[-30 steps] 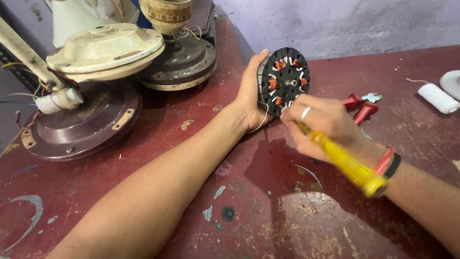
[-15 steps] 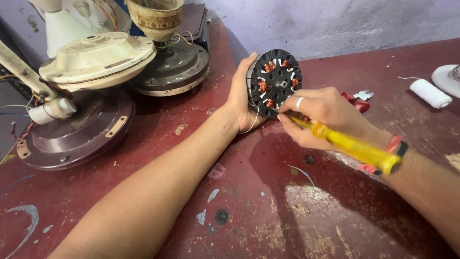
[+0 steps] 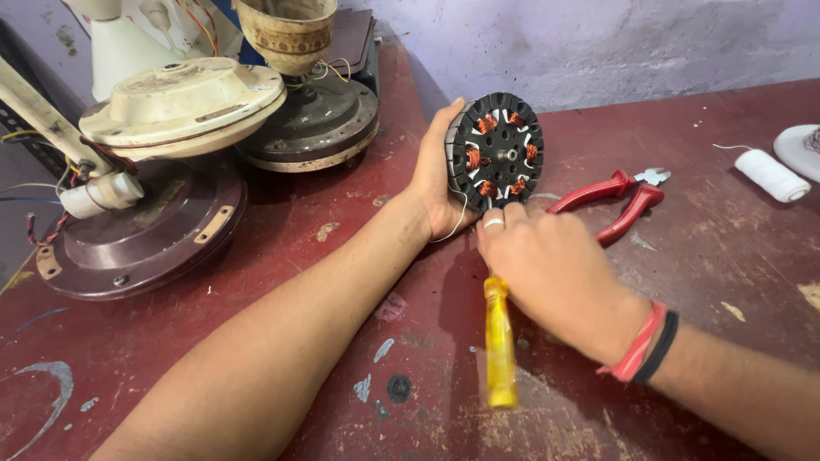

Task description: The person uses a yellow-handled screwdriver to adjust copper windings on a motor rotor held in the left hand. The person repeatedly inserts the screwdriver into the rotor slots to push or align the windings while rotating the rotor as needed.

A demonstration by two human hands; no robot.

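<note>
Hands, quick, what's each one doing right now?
Left hand: closed, holding the stator upright.
Right hand: closed, holding the screwdriver.

Both forearms are bare, without sleeves. The right hand [image 3: 551,269] wears a silver finger ring, plus red and black wristbands.

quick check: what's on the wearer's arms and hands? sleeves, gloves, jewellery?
No gloves, no sleeves in view: both forearms bare. Right hand has a silver ring on one of its fingers, plus a red band and a black band at the wrist. Left hand wears nothing visible.
</note>
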